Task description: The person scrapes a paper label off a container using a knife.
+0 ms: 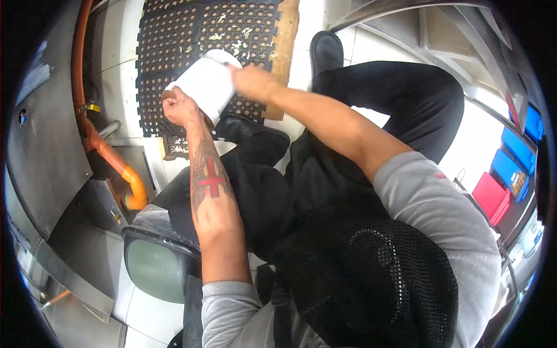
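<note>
A bright white object point(203, 87) with rounded ends lies or is held over the black mat, its surface too washed out to show its kind. My left hand point(180, 108) is at its left end, with fingers curled round the edge, where a brown strip shows. On the opposite side, my right hand point(253, 82) is at the object's right edge. Motion smears its fingers, so whether it grips anything is unclear. A dark shoe point(253, 131) is just below the object.
Pale scraps are scattered on the perforated black mat point(165, 43), which has a brown board point(284, 52) along its right side. An orange pipe point(107, 151) runs down the left beside steel panels. Metal framing point(418, 8) is at upper right, with blue bins point(513, 153) at far right.
</note>
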